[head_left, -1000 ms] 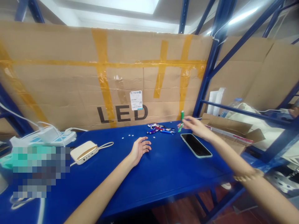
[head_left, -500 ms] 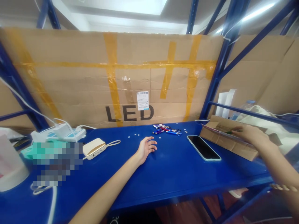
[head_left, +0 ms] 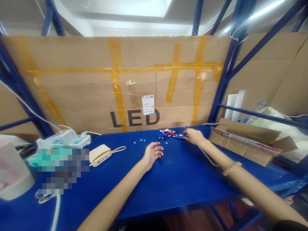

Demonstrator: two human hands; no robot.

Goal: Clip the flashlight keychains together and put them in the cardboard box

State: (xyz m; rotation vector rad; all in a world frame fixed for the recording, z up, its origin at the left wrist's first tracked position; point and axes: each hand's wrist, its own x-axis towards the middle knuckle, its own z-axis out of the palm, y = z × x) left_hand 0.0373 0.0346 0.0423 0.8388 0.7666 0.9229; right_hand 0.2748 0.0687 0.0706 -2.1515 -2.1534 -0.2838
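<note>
My left hand (head_left: 152,155) rests on its side on the blue tabletop, fingers loosely curled and apart, with nothing in it. At the right edge of a pile of small shiny metal tubes (head_left: 166,133), mostly blue with some red and silver, is my right hand (head_left: 194,136). Its fingers are bent down at the end of a blue tube (head_left: 178,136); the fingertips are partly hidden, and I cannot make out what they hold. Below my right forearm lies a phone (head_left: 209,158), largely covered by the arm. An open cardboard box (head_left: 240,146) stands to the right.
Several small white discs (head_left: 144,140) lie left of the pile. A cream device with a strap (head_left: 100,155) sits further left, near a power strip (head_left: 81,141) with cables. A large carton (head_left: 134,83) walls off the back; blue rack posts (head_left: 222,80) rise at the sides.
My right hand has come out of the cardboard box and moved left to the pile of metal tubes. The green thing seen at its fingers is out of view. My left hand stays put.
</note>
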